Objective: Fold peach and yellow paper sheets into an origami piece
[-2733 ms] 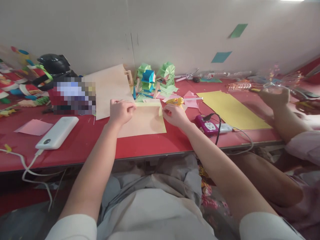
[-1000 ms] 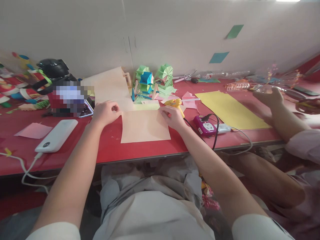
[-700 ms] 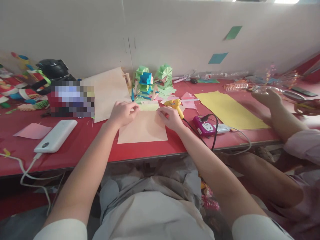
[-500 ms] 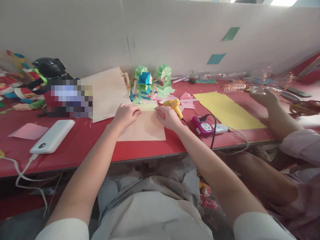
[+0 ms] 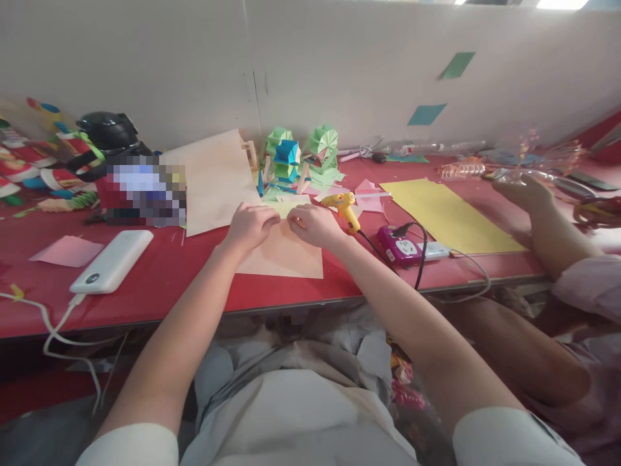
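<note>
The left hand (image 5: pixel 252 226) and right hand (image 5: pixel 315 225) come close together, fingers bent and thumbs turned in, at the far edge of a peach paper sheet (image 5: pixel 286 255). The fingertips meet that edge, but I cannot tell whether they pinch it or only press on it. The hands cover the sheet's far corners, and the left also hides part of its left side. A pale yellow-green strip (image 5: pixel 284 208) shows just beyond the fingers; whether it joins the sheet is unclear.

The sheet lies near the front edge of the red table (image 5: pixel 194 291), with a band of tabletop between. More red surface separates the left forearm from a white power bank (image 5: pixel 112 262) near the front edge.

Closest to the right hand is a yellow hot glue gun (image 5: pixel 343 206), just beyond its knuckles; its black cord runs toward the front edge, past a purple power socket (image 5: pixel 400 244). Right of these lies a yellow paper sheet (image 5: pixel 451 217). Beyond the left hand, a large beige sheet (image 5: pixel 218 181) leans up, beside green and blue folded-paper pieces (image 5: pixel 287 154) near the back edge. Farther right, another person's hand (image 5: pixel 526 194) hides part of some clear plastic.
</note>
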Demonstrator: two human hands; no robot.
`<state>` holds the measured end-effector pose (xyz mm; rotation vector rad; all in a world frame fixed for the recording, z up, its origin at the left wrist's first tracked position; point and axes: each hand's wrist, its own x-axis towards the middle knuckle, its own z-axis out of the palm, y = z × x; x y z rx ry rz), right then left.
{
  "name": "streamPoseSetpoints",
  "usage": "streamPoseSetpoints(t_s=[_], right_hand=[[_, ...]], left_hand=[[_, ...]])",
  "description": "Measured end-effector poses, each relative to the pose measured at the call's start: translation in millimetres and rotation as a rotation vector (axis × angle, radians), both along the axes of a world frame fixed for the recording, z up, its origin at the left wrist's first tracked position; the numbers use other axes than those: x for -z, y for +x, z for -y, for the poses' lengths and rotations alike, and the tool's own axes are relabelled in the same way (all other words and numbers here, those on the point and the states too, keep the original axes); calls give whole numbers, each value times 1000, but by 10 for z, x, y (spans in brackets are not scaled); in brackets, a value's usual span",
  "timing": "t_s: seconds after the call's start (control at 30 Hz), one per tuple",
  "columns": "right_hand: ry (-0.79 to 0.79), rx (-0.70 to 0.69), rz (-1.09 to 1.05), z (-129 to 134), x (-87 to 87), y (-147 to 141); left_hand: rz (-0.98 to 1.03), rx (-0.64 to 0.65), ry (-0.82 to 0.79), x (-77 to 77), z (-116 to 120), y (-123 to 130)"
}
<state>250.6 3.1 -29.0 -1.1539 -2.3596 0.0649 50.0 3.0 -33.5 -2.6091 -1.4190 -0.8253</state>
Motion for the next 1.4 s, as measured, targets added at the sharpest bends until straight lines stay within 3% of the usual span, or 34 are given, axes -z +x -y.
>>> streamPoseSetpoints(t_s=[0.33, 0.5, 0.67, 0.83, 0.93, 1.1, 1.4], right_hand=[[-113, 96, -175, 17, 159, 446], [-113, 70, -403, 13, 250, 463], [-296, 23, -604, 38, 276, 326], [-635, -67, -807, 45, 241, 290], [-753, -135, -866, 67, 197, 278], [-805, -180, -908, 72, 204, 255], [-759, -117, -1025, 32, 246, 284]], left_hand=[[66, -106, -55, -54, -11, -206], [72, -160, -67, -70, 8, -287], [151, -139, -63, -64, -7, -268], [482, -241, -18, -85, -42, -443], [632, -304, -6, -94, -57, -519], [738, -251, -172, -51, -73, -415], [830, -183, -597, 36, -43, -297]])
